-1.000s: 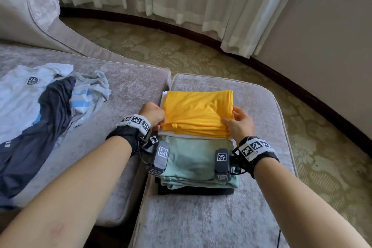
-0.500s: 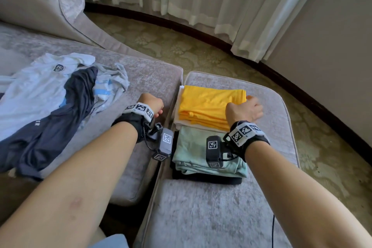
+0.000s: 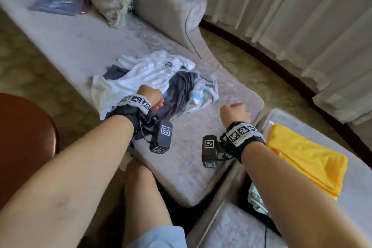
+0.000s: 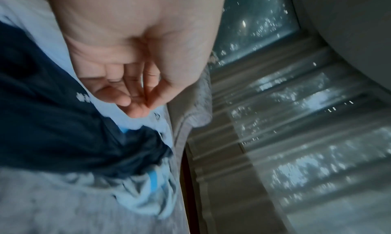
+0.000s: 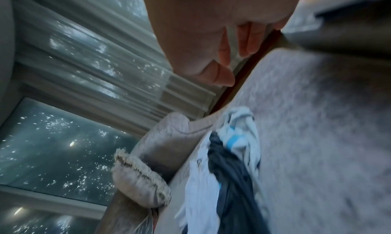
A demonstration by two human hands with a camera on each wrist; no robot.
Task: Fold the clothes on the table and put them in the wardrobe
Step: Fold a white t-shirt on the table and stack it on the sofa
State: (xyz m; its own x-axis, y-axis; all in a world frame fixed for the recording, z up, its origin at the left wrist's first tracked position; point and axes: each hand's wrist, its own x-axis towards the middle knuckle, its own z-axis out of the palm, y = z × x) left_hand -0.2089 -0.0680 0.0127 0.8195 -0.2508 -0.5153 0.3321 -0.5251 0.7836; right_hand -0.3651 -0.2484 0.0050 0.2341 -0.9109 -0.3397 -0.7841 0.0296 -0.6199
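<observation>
Unfolded heap on the grey sofa point(image 3: 84, 46): white shirt point(image 3: 145, 74) with a small chest badge, dark garment point(image 3: 179, 94) draped over it, pale blue-striped piece point(image 3: 203, 90) at the far edge. Left hand point(image 3: 151, 96) hangs over the heap, fingers loosely curled, holding nothing. Right hand point(image 3: 234, 113) is relaxed, empty, above bare cushion. Folded yellow shirt point(image 3: 306, 157) tops the stack on the footstool point(image 3: 352, 197).

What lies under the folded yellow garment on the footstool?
Under the yellow garment only a pale green folded piece and a dark edge below it show, beside the right forearm. The forearm and the yellow garment cover the rest of the stack.
</observation>
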